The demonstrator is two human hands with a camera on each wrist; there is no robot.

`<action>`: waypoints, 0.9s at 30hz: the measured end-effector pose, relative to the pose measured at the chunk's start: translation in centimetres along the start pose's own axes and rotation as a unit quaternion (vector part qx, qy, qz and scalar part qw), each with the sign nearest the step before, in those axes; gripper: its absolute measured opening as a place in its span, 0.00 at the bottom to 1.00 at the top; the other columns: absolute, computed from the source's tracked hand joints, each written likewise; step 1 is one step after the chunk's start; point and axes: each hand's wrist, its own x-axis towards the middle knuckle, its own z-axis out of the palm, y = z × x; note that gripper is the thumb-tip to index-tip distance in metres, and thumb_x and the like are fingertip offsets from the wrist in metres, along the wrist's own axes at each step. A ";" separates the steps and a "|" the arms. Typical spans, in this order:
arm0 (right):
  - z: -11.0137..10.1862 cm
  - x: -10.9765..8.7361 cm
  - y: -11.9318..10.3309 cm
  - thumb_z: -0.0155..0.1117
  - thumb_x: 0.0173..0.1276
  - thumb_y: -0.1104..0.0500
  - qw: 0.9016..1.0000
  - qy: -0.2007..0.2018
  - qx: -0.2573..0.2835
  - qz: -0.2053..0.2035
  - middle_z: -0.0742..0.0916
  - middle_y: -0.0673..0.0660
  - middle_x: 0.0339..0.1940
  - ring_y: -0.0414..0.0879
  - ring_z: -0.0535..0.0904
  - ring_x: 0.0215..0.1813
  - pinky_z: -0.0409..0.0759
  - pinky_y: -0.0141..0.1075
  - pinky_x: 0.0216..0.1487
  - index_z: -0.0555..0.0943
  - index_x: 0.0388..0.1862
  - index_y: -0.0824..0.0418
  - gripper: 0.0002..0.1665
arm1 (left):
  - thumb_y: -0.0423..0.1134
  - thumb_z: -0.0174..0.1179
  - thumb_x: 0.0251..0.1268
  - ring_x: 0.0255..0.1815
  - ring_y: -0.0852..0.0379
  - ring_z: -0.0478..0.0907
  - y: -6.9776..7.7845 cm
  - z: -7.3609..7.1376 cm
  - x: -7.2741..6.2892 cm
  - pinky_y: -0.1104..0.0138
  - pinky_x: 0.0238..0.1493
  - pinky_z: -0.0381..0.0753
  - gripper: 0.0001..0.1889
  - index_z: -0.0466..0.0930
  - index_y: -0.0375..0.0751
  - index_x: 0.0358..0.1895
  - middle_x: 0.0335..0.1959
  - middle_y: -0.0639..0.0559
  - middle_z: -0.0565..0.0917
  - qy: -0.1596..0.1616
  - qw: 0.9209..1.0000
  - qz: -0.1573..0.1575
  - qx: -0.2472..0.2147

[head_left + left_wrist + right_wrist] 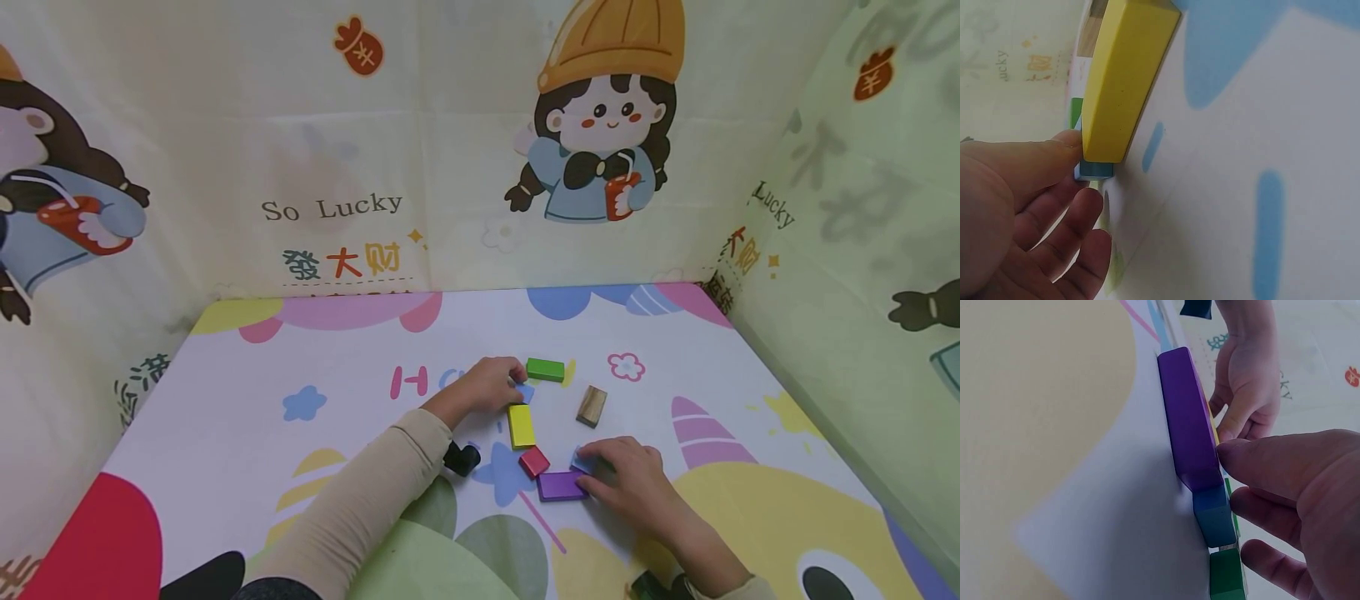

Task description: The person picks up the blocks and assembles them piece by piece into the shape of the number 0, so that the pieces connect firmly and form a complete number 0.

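Note:
At the near end of a yellow block (1124, 81), my left hand (487, 385) has its thumb and curled fingers at a small blue block (1096, 170), pinching it; the hand partly hides this block. My right hand (626, 473) reaches in from the right, its thumb over the end of a purple block (561, 487). Its index fingertip is at another blue block (1215, 515), which sits between thumb and finger. In the right wrist view a dark green block (1227, 575) lies just beyond that blue one, under the other fingers. A red block (534, 462) touches the purple block's corner.
A bright green block (545, 370) lies beyond the left hand, and a wooden block (592, 407) stands apart to the right. All lie on a printed tabletop (360, 358). Patterned cloth walls (457, 150) enclose it at the back and sides.

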 end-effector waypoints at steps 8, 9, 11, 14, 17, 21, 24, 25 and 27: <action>0.0 0.0 -0.1 0.78 0.58 0.54 1.000 -0.001 0.001 0.001 0.86 0.49 0.47 0.51 0.76 0.55 0.64 0.56 0.54 0.86 0.45 0.52 0.16 | 0.37 0.66 0.67 0.45 0.55 0.74 0.0 0.0 0.0 0.65 0.51 0.77 0.13 0.79 0.44 0.52 0.49 0.52 0.80 0.001 1.000 -0.002 -0.001; 0.0 0.0 -0.1 0.78 0.58 0.54 1.000 -0.002 0.001 0.001 0.86 0.49 0.47 0.51 0.76 0.56 0.64 0.56 0.54 0.86 0.45 0.52 0.16 | 0.37 0.67 0.67 0.45 0.55 0.74 0.0 0.0 0.0 0.65 0.51 0.77 0.13 0.79 0.44 0.52 0.50 0.52 0.80 0.001 1.000 -0.002 -0.002; 0.0 0.0 -0.1 0.78 0.58 0.54 1.000 -0.003 0.000 0.001 0.86 0.49 0.47 0.52 0.76 0.56 0.65 0.56 0.54 0.86 0.45 0.52 0.16 | 0.37 0.67 0.67 0.45 0.55 0.74 0.0 0.0 -0.1 0.65 0.51 0.77 0.13 0.79 0.44 0.52 0.50 0.52 0.80 0.002 1.000 -0.002 -0.003; 0.0 0.0 -0.1 0.78 0.58 0.55 1.000 -0.004 -0.002 0.004 0.86 0.49 0.47 0.52 0.76 0.56 0.65 0.56 0.55 0.86 0.45 0.52 0.16 | 0.37 0.66 0.67 0.44 0.55 0.74 0.0 0.0 -0.1 0.65 0.51 0.78 0.14 0.79 0.44 0.53 0.51 0.52 0.80 0.001 1.000 -0.003 -0.005; 0.1 0.1 -0.1 0.78 0.58 0.55 1.000 -0.004 -0.003 0.005 0.86 0.49 0.47 0.52 0.76 0.56 0.65 0.56 0.55 0.86 0.45 0.53 0.16 | 0.38 0.66 0.68 0.44 0.55 0.74 -0.1 0.0 -0.1 0.65 0.51 0.78 0.14 0.79 0.44 0.54 0.52 0.52 0.80 0.001 1.000 -0.004 -0.004; 0.2 0.2 -0.1 0.78 0.58 0.56 1.000 -0.003 -0.003 0.002 0.86 0.49 0.47 0.52 0.76 0.56 0.65 0.56 0.55 0.86 0.45 0.53 0.16 | 0.38 0.66 0.67 0.45 0.54 0.75 -0.1 -0.1 -0.2 0.65 0.51 0.79 0.16 0.78 0.45 0.57 0.54 0.51 0.80 0.004 1.000 -0.010 -0.007; 0.2 0.2 0.0 0.78 0.58 0.56 1.000 -0.002 -0.002 0.001 0.86 0.49 0.47 0.52 0.76 0.55 0.65 0.56 0.54 0.86 0.45 0.53 0.16 | 0.38 0.67 0.66 0.50 0.53 0.76 0.1 -0.1 -0.5 0.64 0.53 0.79 0.19 0.77 0.46 0.59 0.57 0.50 0.79 0.010 1.000 -0.016 -0.015; 0.2 0.2 0.0 0.78 0.58 0.56 1.000 -0.002 -0.002 0.000 0.86 0.49 0.47 0.52 0.76 0.55 0.65 0.55 0.54 0.86 0.45 0.53 0.16 | 0.38 0.67 0.66 0.52 0.53 0.75 0.2 -0.2 -0.6 0.64 0.54 0.79 0.20 0.77 0.46 0.59 0.58 0.49 0.79 0.013 1.000 -0.016 -0.018; 0.2 0.2 0.0 0.78 0.58 0.56 1.000 -0.002 -0.001 -0.002 0.86 0.49 0.46 0.52 0.76 0.55 0.65 0.55 0.54 0.86 0.45 0.53 0.16 | 0.38 0.68 0.65 0.57 0.52 0.75 0.4 -0.3 -0.9 0.63 0.56 0.78 0.21 0.77 0.46 0.61 0.60 0.49 0.79 0.019 1.000 -0.013 -0.020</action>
